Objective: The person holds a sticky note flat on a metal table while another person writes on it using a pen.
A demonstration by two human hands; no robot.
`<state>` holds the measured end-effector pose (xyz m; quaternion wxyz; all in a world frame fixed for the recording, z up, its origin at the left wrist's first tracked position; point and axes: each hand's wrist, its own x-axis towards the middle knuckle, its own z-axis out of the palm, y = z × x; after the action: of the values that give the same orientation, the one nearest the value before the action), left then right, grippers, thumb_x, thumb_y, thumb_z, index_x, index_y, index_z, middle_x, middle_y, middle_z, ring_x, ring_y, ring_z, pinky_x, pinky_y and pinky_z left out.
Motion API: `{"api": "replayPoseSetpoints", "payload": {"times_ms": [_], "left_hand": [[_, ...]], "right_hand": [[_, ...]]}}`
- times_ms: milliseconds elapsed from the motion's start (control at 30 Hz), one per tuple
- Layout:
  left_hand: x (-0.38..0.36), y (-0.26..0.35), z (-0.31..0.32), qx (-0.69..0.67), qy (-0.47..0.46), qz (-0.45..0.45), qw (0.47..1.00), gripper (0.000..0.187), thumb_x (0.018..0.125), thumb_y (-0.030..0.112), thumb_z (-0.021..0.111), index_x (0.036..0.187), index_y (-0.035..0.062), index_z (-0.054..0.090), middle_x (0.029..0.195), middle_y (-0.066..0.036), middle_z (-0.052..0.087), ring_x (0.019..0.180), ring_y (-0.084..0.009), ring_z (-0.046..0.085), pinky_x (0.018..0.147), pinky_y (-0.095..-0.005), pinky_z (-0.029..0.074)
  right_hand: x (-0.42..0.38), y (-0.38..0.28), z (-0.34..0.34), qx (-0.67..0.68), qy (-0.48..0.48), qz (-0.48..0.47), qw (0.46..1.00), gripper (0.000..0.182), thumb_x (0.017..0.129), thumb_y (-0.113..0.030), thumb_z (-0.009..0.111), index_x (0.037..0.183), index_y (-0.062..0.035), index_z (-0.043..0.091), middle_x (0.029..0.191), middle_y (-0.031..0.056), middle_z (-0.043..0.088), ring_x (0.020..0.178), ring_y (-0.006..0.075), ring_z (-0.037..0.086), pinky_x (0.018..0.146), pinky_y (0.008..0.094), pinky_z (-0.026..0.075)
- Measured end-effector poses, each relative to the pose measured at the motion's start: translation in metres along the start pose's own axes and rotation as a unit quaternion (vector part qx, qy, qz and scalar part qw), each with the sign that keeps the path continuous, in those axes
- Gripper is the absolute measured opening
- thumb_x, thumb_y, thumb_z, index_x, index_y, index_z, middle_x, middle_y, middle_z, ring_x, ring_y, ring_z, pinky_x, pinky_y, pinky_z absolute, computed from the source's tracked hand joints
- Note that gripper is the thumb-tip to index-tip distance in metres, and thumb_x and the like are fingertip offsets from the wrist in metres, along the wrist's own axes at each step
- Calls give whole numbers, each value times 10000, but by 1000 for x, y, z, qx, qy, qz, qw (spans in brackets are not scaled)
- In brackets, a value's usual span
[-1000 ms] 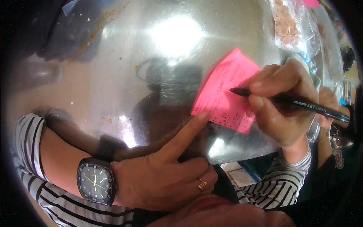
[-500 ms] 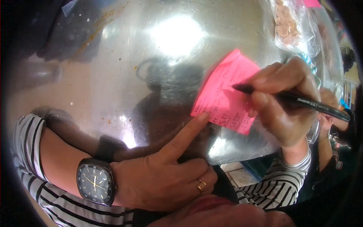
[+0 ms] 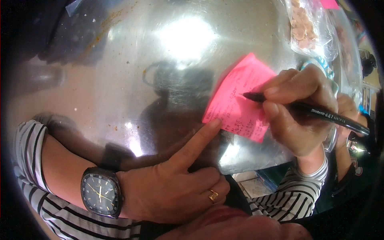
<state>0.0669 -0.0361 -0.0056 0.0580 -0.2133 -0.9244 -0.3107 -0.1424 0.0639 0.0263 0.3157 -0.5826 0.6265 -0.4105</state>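
A pink sticky note with handwritten lines in dark ink lies on the shiny metal table. My left hand rests at the table's near edge. Its index finger is stretched out with the tip on the note's lower left edge, while the other fingers curl loosely under. My right hand is closed around a black marker pen. The pen's dark tip points left, right over the writing in the middle of the note. Part of the note's right side is hidden behind my right fingers.
A clear plastic bag of pale brown pieces lies at the upper right, with a blue-and-white cloth below it. Another person's arm shows at the right. Rust-coloured streaks mark the table's upper left.
The pen tip has shifted slightly left and down across the note, and my right hand has moved a little with it. My left hand and the note stay nearly still.
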Motion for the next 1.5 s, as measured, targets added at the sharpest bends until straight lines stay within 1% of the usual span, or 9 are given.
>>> {"api": "replayPoseSetpoints", "payload": {"times_ms": [200, 333, 433, 567, 700, 767, 867, 967, 1500], "left_hand": [[0, 0, 0, 6, -23, 0, 1000, 53, 706, 202, 574, 724, 155, 557, 751, 73, 425, 630, -50, 413, 1013, -682, 252], [-1, -1, 2, 11, -2, 11, 1000, 51, 706, 206, 569, 728, 161, 558, 769, 70, 434, 642, -48, 422, 1013, -685, 248], [-1, 0, 0, 6, -6, 5, 1000, 54, 705, 209, 566, 729, 161, 558, 771, 67, 436, 649, -49, 428, 1013, -685, 252], [-2, -1, 2, 1, 8, 1, 1000, 56, 702, 212, 555, 733, 165, 554, 768, 63, 431, 649, -50, 427, 1012, -684, 256], [-1, -1, -1, 35, -4, 11, 999, 49, 705, 208, 547, 734, 169, 550, 759, 67, 425, 645, -51, 423, 1019, -685, 240], [2, 0, -4, 26, -39, 7, 999, 41, 707, 203, 542, 732, 170, 548, 755, 72, 421, 642, -49, 419, 1028, -684, 222], [3, 1, 1, 20, -7, 0, 1000, 43, 707, 203, 543, 729, 167, 550, 749, 75, 418, 639, -49, 416, 1035, -680, 214], [3, -1, -3, 31, -33, 7, 999, 51, 711, 208, 542, 737, 166, 555, 745, 72, 417, 635, -49, 411, 1037, -676, 214], [-2, -2, -3, 25, -22, -2, 999, 67, 736, 210, 541, 768, 154, 559, 747, 68, 413, 643, -46, 414, 1040, -674, 217]], "right_hand": [[0, 3, -1, 10, -12, -3, 1000, 157, 751, 20, 621, 849, 11, 499, 763, 142, 584, 609, 120, 540, 557, 225, 445], [1, -1, 1, 45, -8, 35, 998, 160, 747, 22, 623, 852, 9, 501, 760, 143, 581, 597, 117, 533, 541, 216, 437], [3, 2, -1, 15, -21, 4, 1000, 167, 744, 27, 622, 859, 12, 501, 752, 143, 577, 579, 112, 526, 518, 213, 430], [5, 0, 3, 31, -7, 24, 999, 168, 743, 30, 620, 861, 14, 502, 745, 141, 576, 575, 109, 526, 514, 210, 429], [5, -1, 2, 34, -5, 28, 999, 155, 739, 36, 619, 849, 18, 512, 747, 141, 582, 588, 111, 532, 530, 206, 434], [4, -1, 0, 28, 0, 35, 999, 151, 737, 36, 621, 844, 21, 516, 751, 142, 585, 600, 113, 537, 541, 206, 439], [2, 1, -1, 4, -5, 13, 1000, 149, 732, 36, 626, 841, 26, 524, 759, 143, 590, 612, 117, 545, 552, 209, 446], [3, 1, 1, 34, 2, 26, 999, 150, 734, 32, 632, 842, 30, 529, 769, 144, 596, 631, 121, 553, 564, 211, 451], [10, -1, 4, 6, -9, 36, 999, 149, 735, 31, 632, 845, 26, 532, 772, 142, 596, 628, 119, 554, 558, 204, 446]]}}
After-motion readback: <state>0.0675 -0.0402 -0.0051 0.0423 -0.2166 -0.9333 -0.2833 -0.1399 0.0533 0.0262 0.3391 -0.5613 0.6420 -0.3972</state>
